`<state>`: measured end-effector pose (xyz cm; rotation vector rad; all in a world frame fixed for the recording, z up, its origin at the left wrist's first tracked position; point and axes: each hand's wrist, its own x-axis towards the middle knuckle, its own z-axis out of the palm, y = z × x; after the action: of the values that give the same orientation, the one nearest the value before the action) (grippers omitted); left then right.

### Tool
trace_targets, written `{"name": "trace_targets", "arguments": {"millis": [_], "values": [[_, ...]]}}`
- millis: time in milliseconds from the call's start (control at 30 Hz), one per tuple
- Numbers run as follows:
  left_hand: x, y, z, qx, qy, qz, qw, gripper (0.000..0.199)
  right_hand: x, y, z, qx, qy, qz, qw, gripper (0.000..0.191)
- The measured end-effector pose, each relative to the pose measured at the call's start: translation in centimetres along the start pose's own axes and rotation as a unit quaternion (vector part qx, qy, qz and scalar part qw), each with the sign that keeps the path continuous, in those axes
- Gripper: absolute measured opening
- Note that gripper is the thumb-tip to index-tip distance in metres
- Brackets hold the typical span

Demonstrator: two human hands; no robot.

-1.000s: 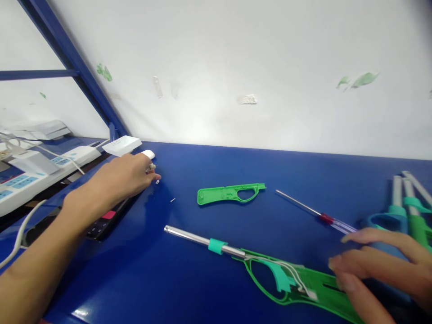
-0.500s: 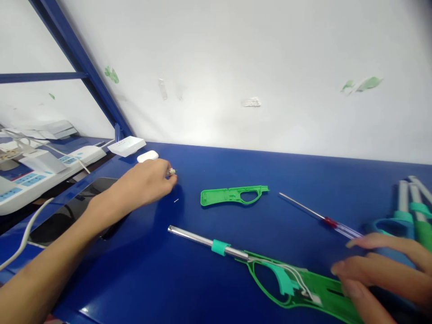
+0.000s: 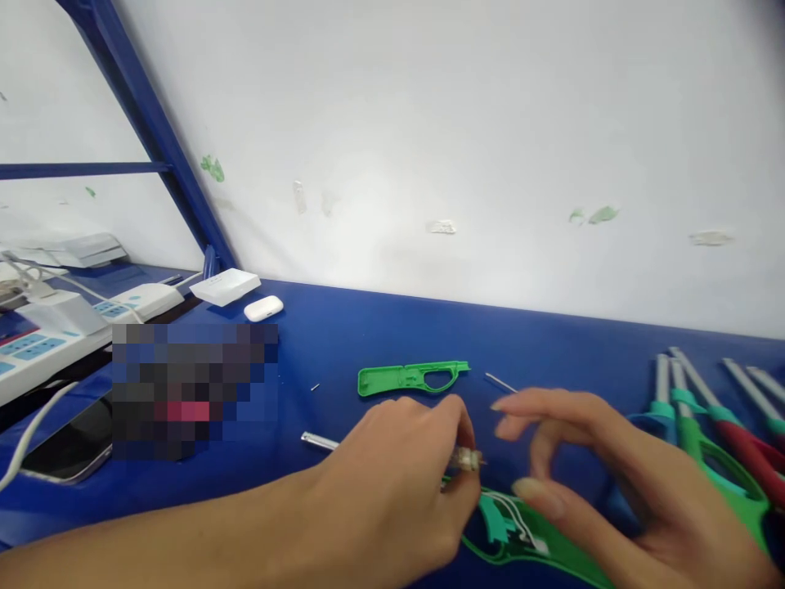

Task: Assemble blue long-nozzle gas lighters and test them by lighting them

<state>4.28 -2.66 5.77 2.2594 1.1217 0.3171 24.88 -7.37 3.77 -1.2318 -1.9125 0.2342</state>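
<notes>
My left hand [image 3: 398, 483] is closed in a pinch around a small cream-coloured part with a brass-coloured tip [image 3: 468, 460]. The rest of that part is hidden in my fingers. Facing it, my right hand [image 3: 613, 483] has its thumb and fingers apart and holds nothing. Below both hands lies an opened green lighter body [image 3: 567, 548] with white wires and a teal trigger; its metal tube [image 3: 319, 442] pokes out left of my wrist. Farther back lies the other green casing half [image 3: 389, 380]. A screwdriver [image 3: 501, 381] shows only its shaft end beside my right fingers.
Several whole lighters with metal tubes [image 3: 662, 376] lie at the right. Left are a tiny screw [image 3: 315, 387], a white earbud case [image 3: 263, 308], a white box [image 3: 226, 286], a phone [image 3: 70, 446] and a power strip [image 3: 156, 301]. A pixelated patch covers part of the left side.
My left hand has come right and nearer from beside the earbud case, with the small part in it. My right hand has lifted and moved left from the lighter's handle end towards it.
</notes>
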Motion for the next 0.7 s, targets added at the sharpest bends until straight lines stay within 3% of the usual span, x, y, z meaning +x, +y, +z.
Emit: {"name": "trace_targets", "arguments": {"millis": [167,433,567,700], "values": [[0.5,1.1,-0.7,0.028,-0.01,0.066,0.997,0.011,2.9,-1.3,-0.4,0.095,-0.045,-0.017,0.994,0.017],[1.0,0.3,-0.9,-0.076,-0.024,0.019,0.997,0.004,2.6,-1.5,0.3,0.167,-0.084,0.039,0.982,0.025],[1.2,-0.4,0.1,-0.047,0.037,0.03,0.998,0.013,3.0,-0.9,-0.1,0.172,-0.041,0.088,0.98,0.003],[0.8,-1.0,-0.6,-0.091,0.084,0.012,0.992,0.015,3.3,1.7,-1.3,0.199,0.028,0.138,0.97,0.016]]}}
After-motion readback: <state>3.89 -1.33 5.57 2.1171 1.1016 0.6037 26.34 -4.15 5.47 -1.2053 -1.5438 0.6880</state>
